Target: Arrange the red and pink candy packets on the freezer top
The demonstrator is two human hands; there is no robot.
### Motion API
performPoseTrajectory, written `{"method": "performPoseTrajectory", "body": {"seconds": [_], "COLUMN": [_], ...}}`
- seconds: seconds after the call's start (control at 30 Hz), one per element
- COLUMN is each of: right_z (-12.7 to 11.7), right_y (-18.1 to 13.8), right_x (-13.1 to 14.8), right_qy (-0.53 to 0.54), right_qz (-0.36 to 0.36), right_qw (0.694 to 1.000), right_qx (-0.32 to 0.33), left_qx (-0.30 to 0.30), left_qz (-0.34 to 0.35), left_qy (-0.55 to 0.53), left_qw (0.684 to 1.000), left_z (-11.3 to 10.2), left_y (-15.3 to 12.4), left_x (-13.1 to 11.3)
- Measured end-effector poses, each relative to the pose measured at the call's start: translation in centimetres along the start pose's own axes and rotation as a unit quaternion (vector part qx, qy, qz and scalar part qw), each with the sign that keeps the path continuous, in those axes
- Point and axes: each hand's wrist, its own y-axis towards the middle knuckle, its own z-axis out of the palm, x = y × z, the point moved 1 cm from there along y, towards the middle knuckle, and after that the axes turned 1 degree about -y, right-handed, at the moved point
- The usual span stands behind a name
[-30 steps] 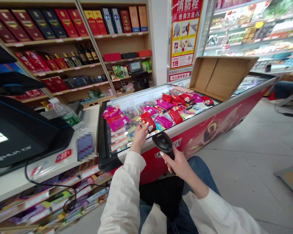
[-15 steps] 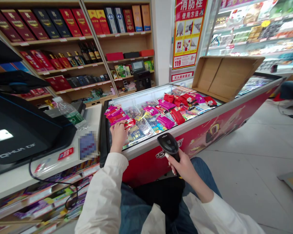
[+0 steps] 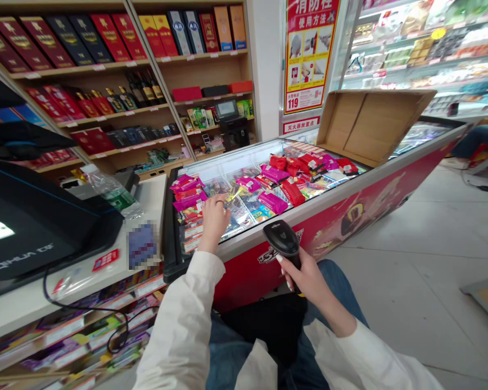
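My right hand [image 3: 307,276] grips the handle of a black barcode scanner [image 3: 281,238], its head tilted up in front of the freezer. Over the glass top of the chest freezer [image 3: 244,249] hangs my left hand [image 3: 215,219], with nothing visible in it and its fingers slightly bent and apart. Just left of that hand lies a small pile of pink and red snack packets [image 3: 188,193]. To its right, more packets [image 3: 287,176] are spread loosely over the glass; a pink packet [image 3: 272,201] lies near the front edge.
An open cardboard box [image 3: 374,127] stands on the freezer's far end. At left, a counter [image 3: 146,189] holds a black checkout terminal [image 3: 36,216], a plastic bottle [image 3: 111,189] and a cable. Shelves of boxed bottles [image 3: 93,65] line the back wall. Part of another person [image 3: 486,142] shows at far right.
My left hand has moved right, off the small pile, where a pink packet now lies. The right hand and scanner have stayed nearly still. The view has shifted slightly.
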Motion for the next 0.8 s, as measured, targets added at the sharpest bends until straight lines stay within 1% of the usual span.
{"method": "performPoseTrajectory", "body": {"seconds": [0.07,0.13,0.23,0.3,0.4,0.5,0.57,0.67,0.8], "right_z": [-0.3,-0.7,-1.2,-1.5,-1.8,-1.8,-1.7,-1.3,-0.7], "right_y": [0.0,-0.1,-0.2,-0.3,-0.5,-0.4,-0.3,-0.2,-0.2], "right_x": [0.0,0.0,0.1,0.1,0.0,-0.2,-0.3,-0.2,-0.1], "right_qy": [0.003,0.003,-0.003,-0.005,-0.001,0.002,0.006,0.015,0.022], "right_qz": [0.003,0.009,0.004,-0.003,-0.002,0.003,0.003,0.0,0.0], "right_qw": [1.0,1.0,1.0,1.0,0.999,0.999,1.0,1.0,1.0], "right_qx": [-0.005,-0.003,-0.006,-0.021,-0.033,-0.033,-0.028,-0.021,-0.014], "left_qx": [0.05,0.119,0.182,0.198,0.198,0.183,0.166,0.131,0.064], "left_qz": [0.063,0.116,0.12,0.11,0.088,0.039,0.003,-0.043,-0.107], "left_qy": [-0.028,-0.052,-0.08,-0.098,-0.132,-0.187,-0.238,-0.33,-0.447], "left_qw": [0.996,0.985,0.973,0.969,0.967,0.964,0.957,0.934,0.886], "left_z": [2.0,3.8,5.7,6.4,6.8,6.7,6.4,5.8,5.2], "left_y": [0.8,1.7,3.2,4.1,5.1,5.5,5.2,3.9,1.5], "left_x": [-3.3,-6.4,-9.4,-10.3,-10.0,-8.6,-7.5,-6.0,-4.9]}}
